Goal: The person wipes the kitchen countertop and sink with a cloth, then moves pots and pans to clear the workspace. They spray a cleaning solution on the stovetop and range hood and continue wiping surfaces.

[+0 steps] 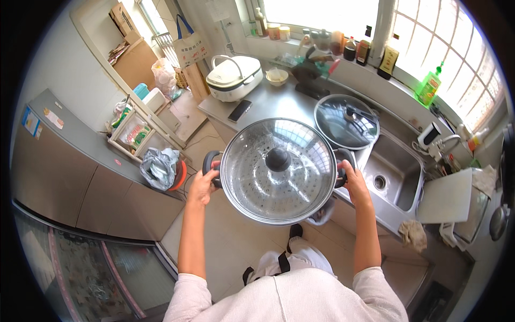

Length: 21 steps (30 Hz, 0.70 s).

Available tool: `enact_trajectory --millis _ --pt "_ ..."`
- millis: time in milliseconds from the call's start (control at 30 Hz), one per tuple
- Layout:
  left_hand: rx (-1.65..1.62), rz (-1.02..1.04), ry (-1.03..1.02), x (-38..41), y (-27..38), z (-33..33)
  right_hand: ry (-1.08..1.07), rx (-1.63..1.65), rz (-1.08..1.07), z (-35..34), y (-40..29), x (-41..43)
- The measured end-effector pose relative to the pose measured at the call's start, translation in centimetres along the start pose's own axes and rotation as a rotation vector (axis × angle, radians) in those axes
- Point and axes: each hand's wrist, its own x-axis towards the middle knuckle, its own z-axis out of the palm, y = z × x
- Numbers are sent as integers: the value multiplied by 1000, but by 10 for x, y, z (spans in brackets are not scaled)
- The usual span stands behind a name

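A wide metal pot with a steamer-like holed base seen through its glass lid (257,189) is held in front of my body, over the floor and the counter's edge. The lid carries a round black knob (278,159) and has drops or reflections on it. My left hand (203,187) grips the black handle (208,167) on the left side. On the opposite side, my right hand (354,181) is closed around the other black handle (345,159). The pot's walls are mostly hidden beneath the lid.
Behind the pot, a glass-lidded pan (342,120) stands on the steel counter (277,100), left of the sink (396,173). A white rice cooker (234,78), a smartphone (240,110) and a small bowl (277,76) are also there. A refrigerator (100,173) stands left.
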Motion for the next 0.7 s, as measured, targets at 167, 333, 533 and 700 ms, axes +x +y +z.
enact_trajectory --millis 167,333,533,700 --pt "-65 -32 94 72 -4 -9 -17 -2 0 29 -8 89" --pt "-70 -57 90 147 7 -2 48 -36 38 56 -30 151" --pt "-72 -65 -34 251 28 9 167 -82 60 68 -38 214" --pt "-80 -70 -157 329 34 22 245 -5 25 70 -31 267"
